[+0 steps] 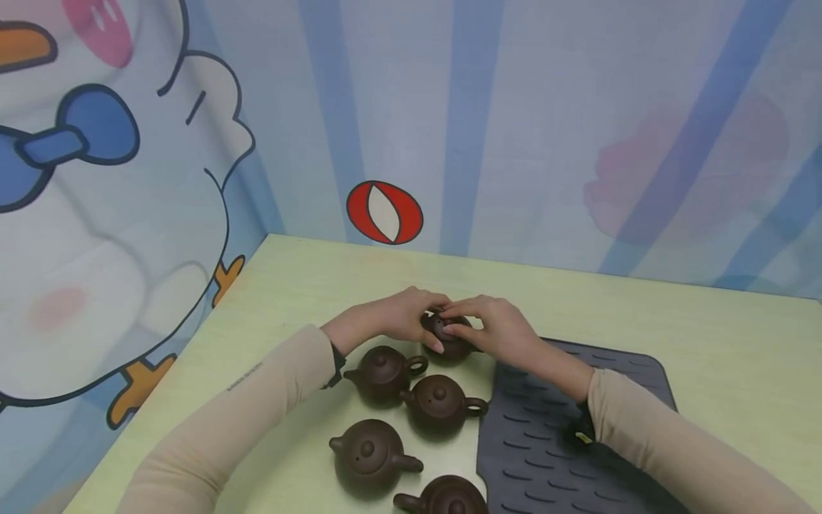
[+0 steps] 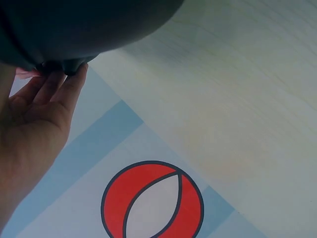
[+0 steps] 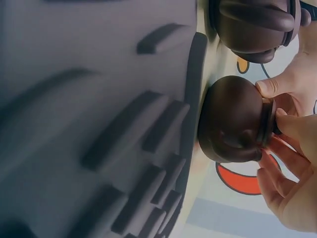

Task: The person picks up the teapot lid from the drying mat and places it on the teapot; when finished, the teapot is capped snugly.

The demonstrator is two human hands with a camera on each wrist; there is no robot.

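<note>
A dark brown teapot [image 1: 456,348] sits on the table at the far end of a group of similar teapots. My left hand [image 1: 411,318] holds it from the left, its thumb against the body. My right hand [image 1: 504,332] reaches over from the right and pinches the lid at its knob. In the right wrist view both hands meet at the lid [image 3: 267,121], above the rounded body [image 3: 230,116]; the lid looks seated on the pot. A dark rounded teapot [image 2: 99,25] fills the top of the left wrist view, partly covering the left fingers [image 2: 74,89].
More brown teapots stand nearer: one at left [image 1: 382,375], one in the middle [image 1: 438,407], one in front [image 1: 367,457] and one cut off below [image 1: 452,500]. A dark grey ridged mat [image 1: 539,442] lies at right. A printed cloth wall [image 1: 533,143] borders the table.
</note>
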